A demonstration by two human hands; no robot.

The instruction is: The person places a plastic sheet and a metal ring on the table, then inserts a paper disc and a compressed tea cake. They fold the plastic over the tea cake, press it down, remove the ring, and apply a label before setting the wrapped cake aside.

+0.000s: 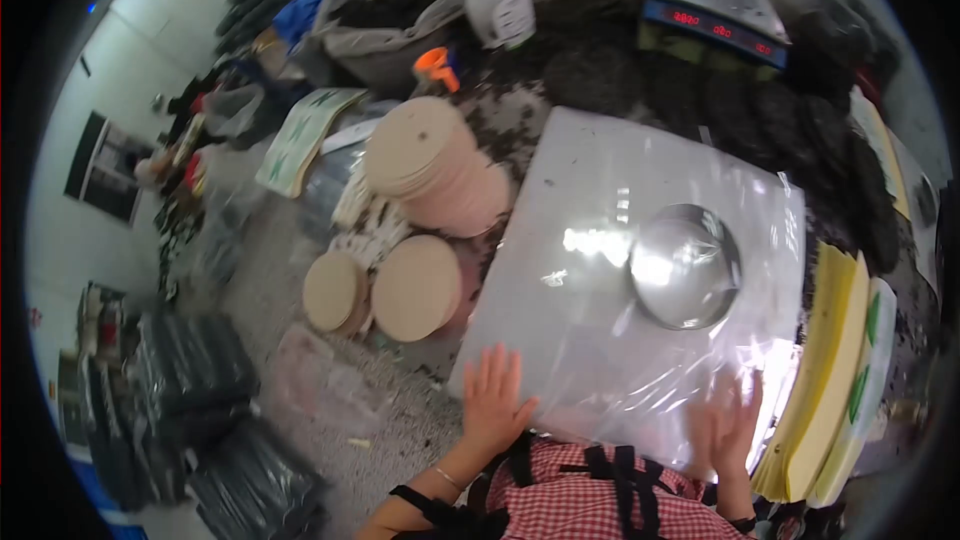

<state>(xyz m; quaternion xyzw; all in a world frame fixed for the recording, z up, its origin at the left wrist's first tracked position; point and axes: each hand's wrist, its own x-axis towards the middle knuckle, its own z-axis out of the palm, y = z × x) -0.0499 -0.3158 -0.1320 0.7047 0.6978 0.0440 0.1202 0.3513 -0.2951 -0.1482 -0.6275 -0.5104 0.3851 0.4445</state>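
My left hand (493, 395) lies flat, fingers spread, on the near left corner of a pale board (560, 180) wrapped in shiny clear plastic. My right hand (735, 425) is over the near right part of the same board, slightly smeared by motion, with its fingers stretched out and nothing visible in them. Farther up the board, beyond my right hand, sits a round shallow metal ring or tin (685, 268). Glare hides whether it has a bottom.
Left of the board stand stacks of round beige discs (415, 145). Yellow paper stacks (825, 370) lie along the right. A digital scale (715, 20) with red digits and dark round cakes (590, 77) are at the back. Black wrapped bundles (195, 365) lie on the floor.
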